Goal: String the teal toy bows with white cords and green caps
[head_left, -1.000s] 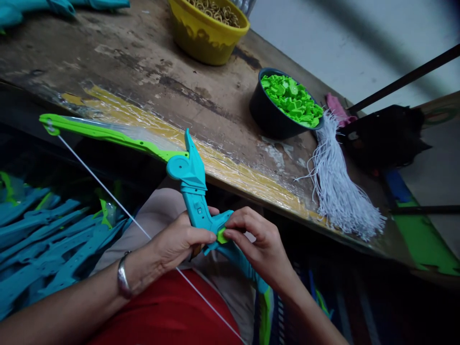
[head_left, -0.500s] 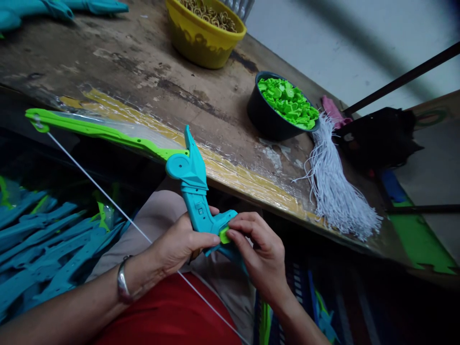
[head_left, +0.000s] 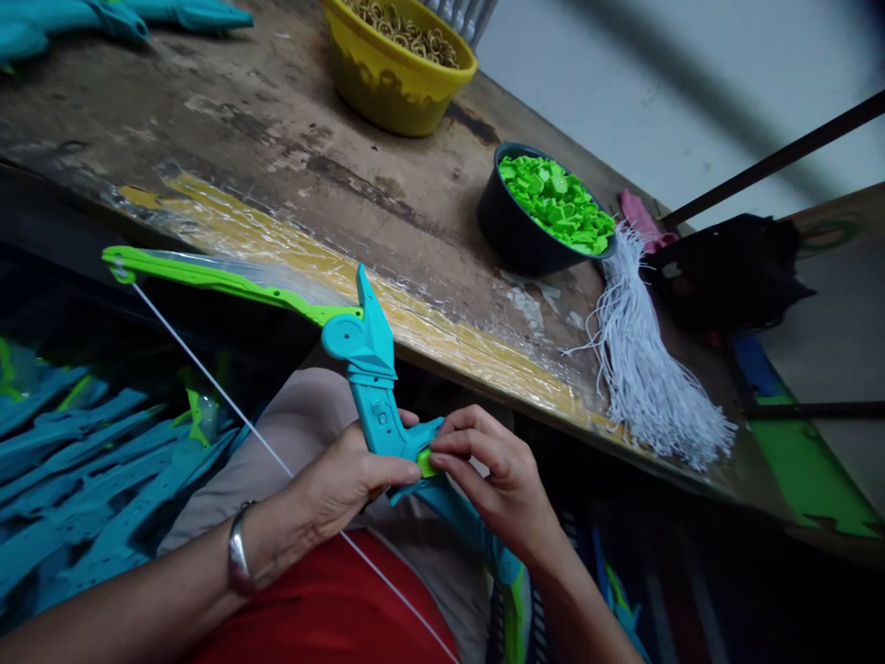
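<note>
A toy bow (head_left: 374, 397) with a turquoise grip, lime-green limbs and a white string lies across my lap. My left hand (head_left: 349, 480) is wrapped round its turquoise grip, thumb along the near side. The fingers of my right hand (head_left: 494, 470) pinch a small green plastic piece (head_left: 427, 462) against the grip's middle, beside my left thumb. My right fingers partly cover that piece, so how far it sits in the grip cannot be seen. The white bowstring (head_left: 263, 443) runs from the upper limb's tip, past my left wrist, over the red clothing.
On the worn wooden table (head_left: 228, 101) stand a yellow bowl (head_left: 397, 88) of metal rings and a dark bowl (head_left: 508, 217) of green pieces. A bundle of white strings (head_left: 650, 369) hangs at the edge. Several turquoise bow parts (head_left: 103, 480) are piled lower left.
The bow has turned slightly, its upper limb tip moving right and down. More of the lower limb shows under my right arm. Both hands keep hold of the same places.
</note>
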The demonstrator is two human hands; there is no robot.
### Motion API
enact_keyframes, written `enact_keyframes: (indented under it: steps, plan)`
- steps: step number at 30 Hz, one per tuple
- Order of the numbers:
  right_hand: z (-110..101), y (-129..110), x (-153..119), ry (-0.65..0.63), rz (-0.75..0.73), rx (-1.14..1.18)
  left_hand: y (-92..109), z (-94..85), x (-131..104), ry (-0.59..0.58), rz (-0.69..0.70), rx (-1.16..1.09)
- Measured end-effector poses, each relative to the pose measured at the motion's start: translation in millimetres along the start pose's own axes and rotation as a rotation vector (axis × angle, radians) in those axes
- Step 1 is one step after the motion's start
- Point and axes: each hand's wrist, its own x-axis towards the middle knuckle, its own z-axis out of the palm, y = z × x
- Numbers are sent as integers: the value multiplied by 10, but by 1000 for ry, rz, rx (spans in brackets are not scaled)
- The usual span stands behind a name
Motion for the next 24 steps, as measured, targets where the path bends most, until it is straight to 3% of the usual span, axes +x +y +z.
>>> enact_keyframes:
  steps: [6,9,11,15,20,24]
  plan:
    - [49,-8,-46,40,65,-30,-92,-17,29,-4,66,1]
    - [84,28,-84,192,199,8,-116,-8,41,1,72,-11]
    - [92,62,-98,242,354,159,-127,-17,52,-14,99,24]
    - [73,65,-109,56,593,519,-132,-57,36,-80,166,214]
    - [26,-114,-171,59,479,287,-105,-53,-78,-78,142,345]
    - [25,-231,-267,64,421,100,-54,-32,-139,-85,198,555]
